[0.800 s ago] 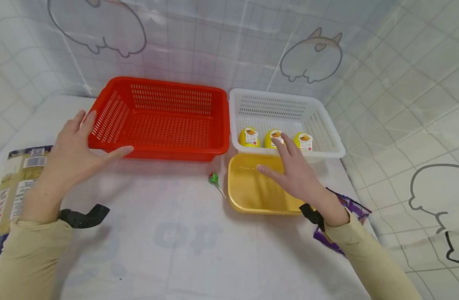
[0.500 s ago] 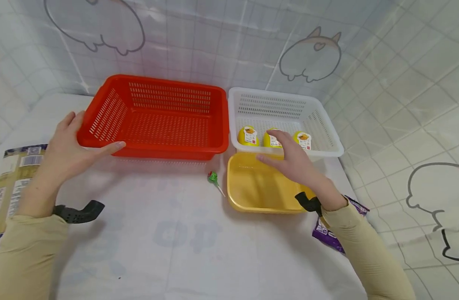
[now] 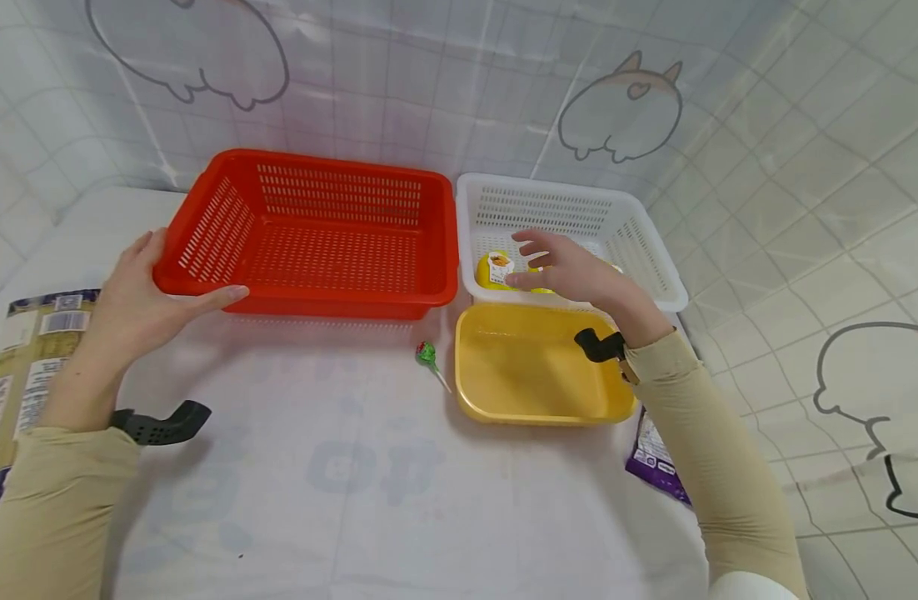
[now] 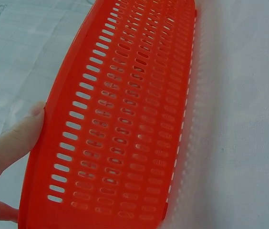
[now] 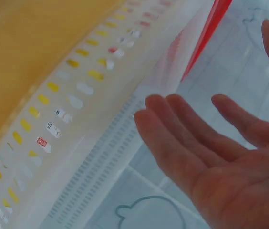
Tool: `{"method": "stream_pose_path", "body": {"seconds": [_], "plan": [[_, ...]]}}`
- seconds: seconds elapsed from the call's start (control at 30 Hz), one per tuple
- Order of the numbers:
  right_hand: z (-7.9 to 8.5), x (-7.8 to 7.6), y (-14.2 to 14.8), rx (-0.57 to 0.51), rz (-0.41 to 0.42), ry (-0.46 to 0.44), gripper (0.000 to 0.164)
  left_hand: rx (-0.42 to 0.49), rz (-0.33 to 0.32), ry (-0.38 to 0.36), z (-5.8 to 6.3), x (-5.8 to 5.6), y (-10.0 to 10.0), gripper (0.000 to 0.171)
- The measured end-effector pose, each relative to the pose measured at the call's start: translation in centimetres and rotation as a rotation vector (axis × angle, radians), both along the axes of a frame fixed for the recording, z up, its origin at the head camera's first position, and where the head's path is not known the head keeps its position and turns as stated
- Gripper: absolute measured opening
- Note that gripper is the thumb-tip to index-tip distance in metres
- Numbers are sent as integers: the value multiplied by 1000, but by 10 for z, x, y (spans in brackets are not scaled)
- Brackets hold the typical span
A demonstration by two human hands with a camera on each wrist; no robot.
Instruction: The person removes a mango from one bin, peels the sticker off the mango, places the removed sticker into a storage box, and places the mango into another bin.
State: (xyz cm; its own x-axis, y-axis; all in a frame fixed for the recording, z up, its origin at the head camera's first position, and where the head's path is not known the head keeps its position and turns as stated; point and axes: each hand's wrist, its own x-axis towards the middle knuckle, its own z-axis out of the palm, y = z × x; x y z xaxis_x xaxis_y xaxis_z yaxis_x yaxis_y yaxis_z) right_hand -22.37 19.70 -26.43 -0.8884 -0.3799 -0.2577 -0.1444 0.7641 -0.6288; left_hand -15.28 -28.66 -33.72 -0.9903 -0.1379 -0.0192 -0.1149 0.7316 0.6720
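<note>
My left hand is at the front left corner of a red slotted plastic basket, its thumb stretched along the front rim and its fingers beside the left wall. In the left wrist view a fingertip meets the rim of the red basket. My right hand hovers over the front of a white slotted basket, fingers slightly bent and apart, nothing in them. Below it are yellow rounded packs with fruit labels, partly hidden by the hand. The right wrist view shows an empty palm beside the white basket.
A yellow plastic tub stands in front of the white basket. Left of the tub lies a green-wrapped lollipop. A purple snack bag is partly under the right forearm; a gold printed pouch lies at the left.
My right hand has moved up and left, from over the tub to over the yellow packs. My left hand has shifted slightly left along with the red basket's left corner.
</note>
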Motion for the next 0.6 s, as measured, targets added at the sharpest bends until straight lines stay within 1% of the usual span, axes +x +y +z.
{"method": "stream_pose_path", "body": {"seconds": [0.13,0.23,0.47,0.6], "plan": [[0,-16,-1,23,-25,-51,74,30,-3,20,-2,-2,1,106],[0,-27,-2,31,-37,-81,73,47,-2,11,-4,-2,1,107],[-1,-49,-4,36,-16,-145,72,24,15,-9,-5,-1,0,108],[-5,-61,-5,29,-31,-190,72,8,23,-15,-4,0,0,110]]}}
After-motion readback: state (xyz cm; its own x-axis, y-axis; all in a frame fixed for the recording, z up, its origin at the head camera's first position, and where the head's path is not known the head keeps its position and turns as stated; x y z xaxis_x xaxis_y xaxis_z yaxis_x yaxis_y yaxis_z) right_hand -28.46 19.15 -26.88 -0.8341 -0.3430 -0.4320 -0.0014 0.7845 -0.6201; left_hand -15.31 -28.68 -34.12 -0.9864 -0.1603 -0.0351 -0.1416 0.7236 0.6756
